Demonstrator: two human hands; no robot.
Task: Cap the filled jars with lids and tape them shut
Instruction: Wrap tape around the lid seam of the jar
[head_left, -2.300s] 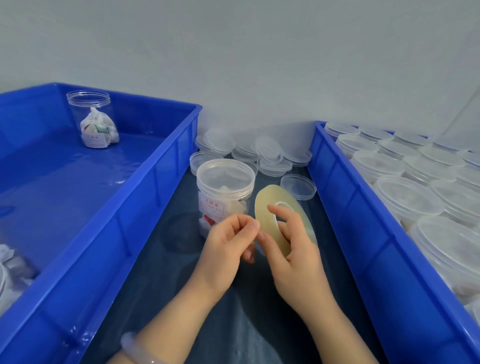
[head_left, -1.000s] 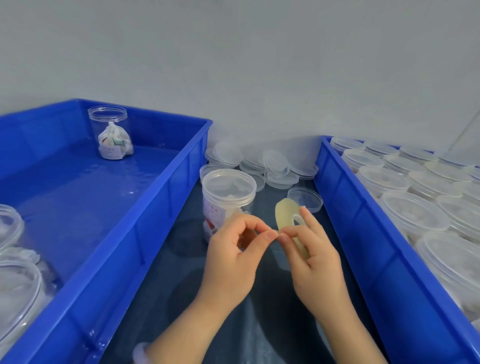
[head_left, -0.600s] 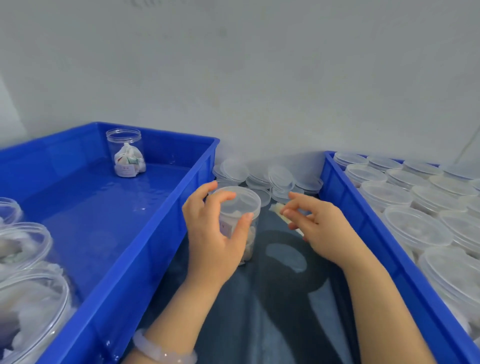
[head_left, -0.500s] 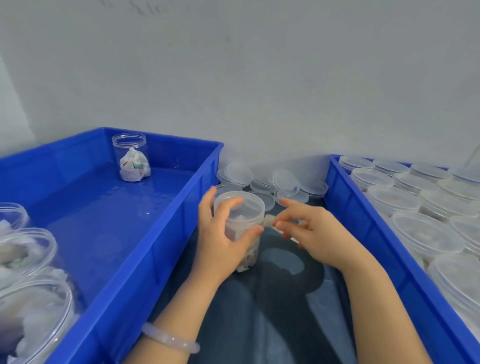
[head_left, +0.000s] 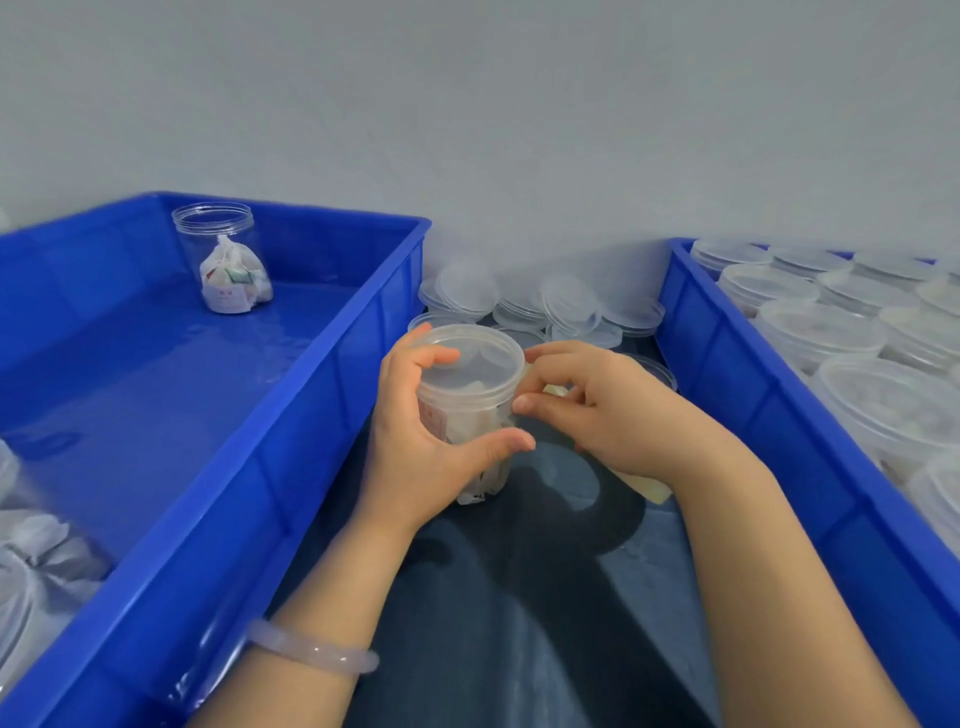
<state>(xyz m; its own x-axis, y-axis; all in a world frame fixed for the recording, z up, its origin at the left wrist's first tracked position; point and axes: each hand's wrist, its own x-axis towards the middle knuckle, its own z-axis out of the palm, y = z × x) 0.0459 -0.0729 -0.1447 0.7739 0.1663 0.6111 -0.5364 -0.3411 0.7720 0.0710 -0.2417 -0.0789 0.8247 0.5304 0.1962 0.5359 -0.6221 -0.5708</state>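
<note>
Grip, left: the left hand (head_left: 415, 441) is wrapped round the clear round plastic jar (head_left: 470, 415). The thumb lies across the front wall and the fingertips hook over the edge of its flat translucent lid (head_left: 475, 353).
Grip, right: the right hand (head_left: 608, 410) has its fingers curled about the flat pale-yellow tape roll (head_left: 647, 486). Its thumb tip presses the jar's wall just under the lid. I cannot make out whether a tape end sits beneath that thumb.
Jar's place: centre of the frame, seemingly standing on the dark blue sheet (head_left: 519, 597) between the left blue plastic crate (head_left: 322, 415) and the right blue plastic crate (head_left: 753, 415).
Handling: I'd judge it light, a thin plastic shell with soft white packets inside. The smooth wall is probably slippery and would give under a hard squeeze. It is best held round the body with a finger steadying the lid, as here.
Tape: likely thin and clingy, and it should be kept taut.
Since half a second ago: the left hand keeps its hold, and the right hand has closed in from just beside the jar to touch it.
Since two seconds ago: both hands were then picking at the roll, and the jar stood free.
Nearby: loose clear lids (head_left: 519, 301) are heaped at upper centre.
</note>
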